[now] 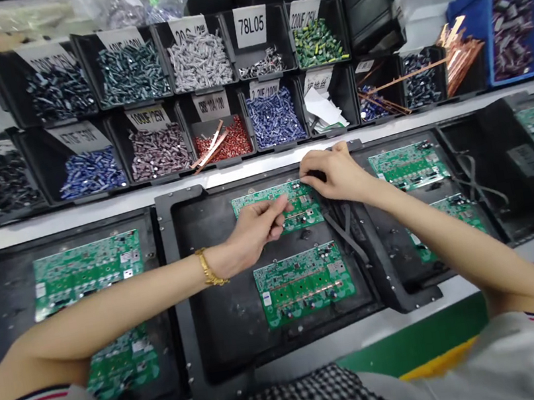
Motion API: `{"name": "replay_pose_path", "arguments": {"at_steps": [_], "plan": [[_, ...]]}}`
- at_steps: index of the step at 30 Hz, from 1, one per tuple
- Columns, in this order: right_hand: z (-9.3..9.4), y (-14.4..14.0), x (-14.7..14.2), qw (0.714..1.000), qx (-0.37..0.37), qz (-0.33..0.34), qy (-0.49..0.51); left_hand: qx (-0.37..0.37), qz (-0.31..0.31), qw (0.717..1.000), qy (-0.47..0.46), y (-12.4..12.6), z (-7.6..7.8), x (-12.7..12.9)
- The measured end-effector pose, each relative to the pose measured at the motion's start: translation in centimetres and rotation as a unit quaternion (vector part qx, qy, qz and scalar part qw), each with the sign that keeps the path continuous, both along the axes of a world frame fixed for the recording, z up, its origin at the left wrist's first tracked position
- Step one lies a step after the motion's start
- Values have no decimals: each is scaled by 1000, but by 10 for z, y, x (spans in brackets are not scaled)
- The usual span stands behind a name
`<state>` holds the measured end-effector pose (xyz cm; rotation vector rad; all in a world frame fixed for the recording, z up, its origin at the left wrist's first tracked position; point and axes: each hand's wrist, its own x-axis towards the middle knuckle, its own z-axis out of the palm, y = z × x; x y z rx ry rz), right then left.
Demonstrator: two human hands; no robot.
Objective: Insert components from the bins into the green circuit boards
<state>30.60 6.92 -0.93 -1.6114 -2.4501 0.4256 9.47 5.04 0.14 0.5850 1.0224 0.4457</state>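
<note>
While both hands work on it, the far green board (pixel 275 207) lies in the top half of the black tray (pixel 220 287). The left hand (pixel 258 226) rests on the board's middle with its fingers curled down, pinched as if on a small part, but the part is too small to see. The right hand (pixel 336 173) sits at the board's right end with fingertips pressed together; I cannot tell what it pinches. To do this well, I think the hands should press softly and straight down, and keep the board flat in the tray.

A second green board (pixel 304 285) lies nearer in the same tray. More trays with boards sit left (pixel 86 267) and right (pixel 410 166) of the black tray, all on a long worktop (pixel 418 338). Behind the tray stand rows of black bins (pixel 154 150) full of tiny parts with white labels. A blue bin (pixel 514 22) sits far to the right.
</note>
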Motion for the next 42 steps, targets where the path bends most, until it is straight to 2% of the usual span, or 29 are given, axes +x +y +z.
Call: {"name": "replay_pose_path", "arguments": {"at_steps": [5, 10, 18, 30, 34, 37, 40, 42], "plan": [[0, 12, -1, 1000, -7, 6, 1, -4, -19, 999, -34, 5, 1, 0], [1, 13, -3, 999, -4, 23, -38, -15, -29, 999, -13, 13, -2, -2], [1, 12, -5, 999, -3, 15, -47, -20, -21, 998, -48, 15, -6, -2], [0, 11, -6, 990, 43, 64, -120, -13, -23, 998, -65, 20, -12, -5], [1, 13, -4, 993, 19, 62, -98, -31, -21, 997, -67, 21, -9, -4], [8, 5, -9, 997, 14, 28, -66, -38, -13, 998, -58, 20, -7, -3], [21, -11, -26, 999, 7, -13, 31, -27, -9, 998, -56, 13, -7, 0], [32, -23, -38, 996, -2, -17, 91, -17, -17, 998, -66, 9, -7, 1]]}}
